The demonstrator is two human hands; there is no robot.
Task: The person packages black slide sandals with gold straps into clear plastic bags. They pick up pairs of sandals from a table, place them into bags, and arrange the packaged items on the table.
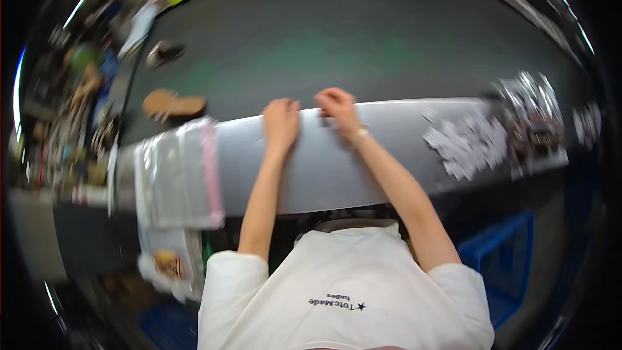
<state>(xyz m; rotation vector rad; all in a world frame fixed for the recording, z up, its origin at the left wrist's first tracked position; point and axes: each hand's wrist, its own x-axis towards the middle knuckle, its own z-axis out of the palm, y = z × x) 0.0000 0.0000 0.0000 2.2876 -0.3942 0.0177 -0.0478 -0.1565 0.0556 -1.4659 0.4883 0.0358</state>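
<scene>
Both hands are near the far edge of a silver metal ledge, close together and a little blurred. My left hand is closed, its fingers bent together over the edge. To its right, my right hand is closed too, with fingers curled in and a band at the wrist. Anything inside either hand is hidden or too small to make out. A stack of clear plastic bags with a pink edge lies left of my left hand. On the right is a loose pile of small white slips.
Beyond the ledge stretches a dark belt; a tan sandal and a blurred shoe lie on its left. Shiny clear packets sit at the ledge's right end. A blue crate stands below right. Another person is far left.
</scene>
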